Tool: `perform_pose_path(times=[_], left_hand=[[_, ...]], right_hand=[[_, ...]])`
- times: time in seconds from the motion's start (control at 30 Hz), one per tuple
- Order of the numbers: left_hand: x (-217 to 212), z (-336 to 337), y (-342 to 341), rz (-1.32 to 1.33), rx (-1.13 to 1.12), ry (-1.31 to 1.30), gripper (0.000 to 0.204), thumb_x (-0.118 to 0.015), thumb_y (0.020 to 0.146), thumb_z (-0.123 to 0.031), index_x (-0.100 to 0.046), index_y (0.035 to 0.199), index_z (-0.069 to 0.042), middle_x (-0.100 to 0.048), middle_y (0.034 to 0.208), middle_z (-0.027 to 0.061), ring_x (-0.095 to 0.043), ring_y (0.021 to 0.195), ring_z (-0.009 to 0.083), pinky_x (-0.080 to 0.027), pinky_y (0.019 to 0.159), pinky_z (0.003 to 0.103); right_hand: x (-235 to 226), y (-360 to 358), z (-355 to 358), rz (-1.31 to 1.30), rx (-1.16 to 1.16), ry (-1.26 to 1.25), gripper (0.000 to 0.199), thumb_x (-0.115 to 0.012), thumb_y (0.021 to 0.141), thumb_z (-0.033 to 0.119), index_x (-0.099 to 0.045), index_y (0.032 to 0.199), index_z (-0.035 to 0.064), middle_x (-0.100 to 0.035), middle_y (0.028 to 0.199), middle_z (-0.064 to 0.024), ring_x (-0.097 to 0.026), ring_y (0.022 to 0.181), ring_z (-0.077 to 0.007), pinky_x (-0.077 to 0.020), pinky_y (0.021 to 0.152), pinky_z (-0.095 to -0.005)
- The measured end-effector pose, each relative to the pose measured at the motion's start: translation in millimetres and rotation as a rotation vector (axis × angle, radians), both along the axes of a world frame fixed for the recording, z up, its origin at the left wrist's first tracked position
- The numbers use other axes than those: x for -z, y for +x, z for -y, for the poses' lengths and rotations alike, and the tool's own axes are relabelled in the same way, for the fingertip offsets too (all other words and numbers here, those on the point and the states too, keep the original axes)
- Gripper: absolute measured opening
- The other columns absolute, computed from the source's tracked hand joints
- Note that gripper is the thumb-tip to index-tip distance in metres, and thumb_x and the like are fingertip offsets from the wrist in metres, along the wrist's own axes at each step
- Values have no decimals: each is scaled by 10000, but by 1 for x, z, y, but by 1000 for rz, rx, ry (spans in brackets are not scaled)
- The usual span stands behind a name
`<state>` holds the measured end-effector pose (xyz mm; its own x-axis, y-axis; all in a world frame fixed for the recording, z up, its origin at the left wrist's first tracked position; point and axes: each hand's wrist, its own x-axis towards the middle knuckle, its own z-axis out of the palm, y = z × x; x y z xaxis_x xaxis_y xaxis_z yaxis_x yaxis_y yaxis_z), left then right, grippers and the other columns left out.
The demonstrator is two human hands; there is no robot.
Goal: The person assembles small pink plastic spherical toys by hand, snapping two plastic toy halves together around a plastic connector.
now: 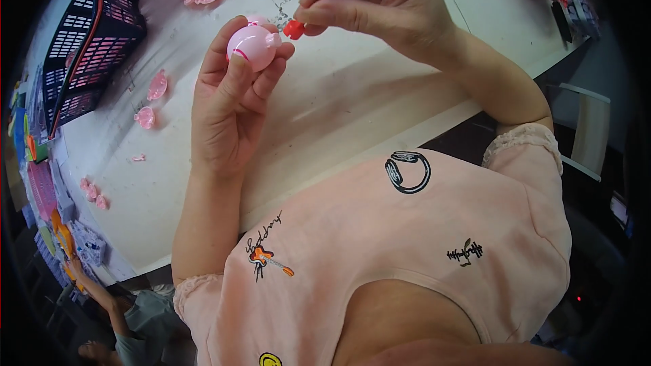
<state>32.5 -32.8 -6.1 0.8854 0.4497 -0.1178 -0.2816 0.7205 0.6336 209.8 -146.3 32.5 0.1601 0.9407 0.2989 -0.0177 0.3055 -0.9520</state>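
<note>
Currently, the left hand (232, 105) grips a pink ball-shaped piece (252, 47), while the right hand (390, 19) pinches a small red piece (293, 29) just beside it, above the white surface (339, 129).

Round piece (252, 49) in left hand (227, 105); basket (95, 44) farther left, on table (325, 118).

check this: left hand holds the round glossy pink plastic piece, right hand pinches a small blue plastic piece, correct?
Not quite: the head view shows the right hand pinching a small red plastic piece, not a blue one. The left hand does hold the round glossy pink plastic piece.
</note>
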Motion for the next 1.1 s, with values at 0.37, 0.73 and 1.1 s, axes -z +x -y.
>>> perform_pose_path(times=[0.37,0.73,1.1], left_hand=[[6,-1,-3,-71,49,74,432,-650,787,-119,-472,1167,-14,-538,1086,126,-578,976,260,-496,879,329],[6,-1,-4,-137,36,85,425,-655,785,-126,-484,1155,-8,-556,1043,120,-605,919,262,-519,833,309],[2,2,-2,-196,71,123,455,-653,792,-195,-478,1162,4,-568,1029,117,-616,889,245,-531,800,305]], right_hand=[[32,11,-13,570,-13,355,119,-610,789,-30,-580,904,-38,-615,862,-92,-599,808,-118,-488,713,-209],[22,-2,-2,503,77,249,108,-630,773,-30,-591,874,-35,-623,843,-102,-602,781,-118,-489,687,-210],[12,-9,-2,179,88,46,228,-668,744,-3,-599,957,-43,-622,862,-97,-609,769,-139,-495,669,-217]])
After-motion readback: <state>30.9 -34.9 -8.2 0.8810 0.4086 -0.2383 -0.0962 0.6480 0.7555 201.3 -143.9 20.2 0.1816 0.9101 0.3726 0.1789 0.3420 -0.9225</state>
